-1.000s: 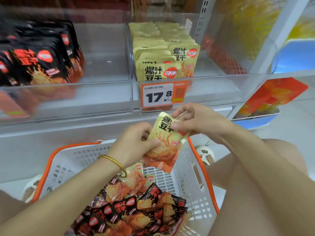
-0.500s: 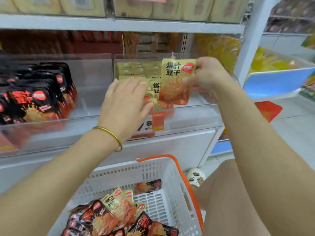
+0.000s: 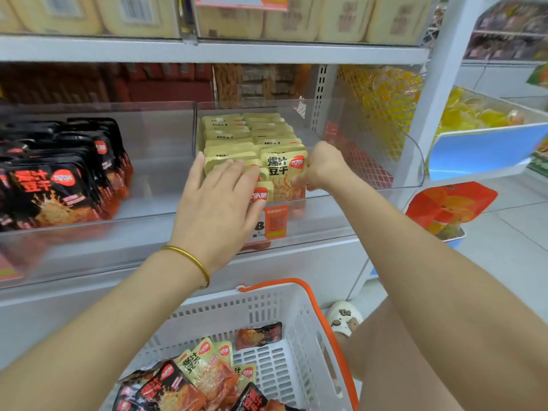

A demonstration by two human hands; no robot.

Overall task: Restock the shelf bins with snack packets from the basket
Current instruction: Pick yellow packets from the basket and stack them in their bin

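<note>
yellow packet, right edge in right hand grip.

Shelf, left clear bin, right bin

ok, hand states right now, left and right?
Left hand: open, straight fingers pressing the yellow packet row in the clear bin.
Right hand: holding the front yellow packet by its edge.

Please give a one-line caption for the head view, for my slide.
Right hand holds a yellow packet at the front of a clear bin; left hand rests on neighbouring packets.
</note>
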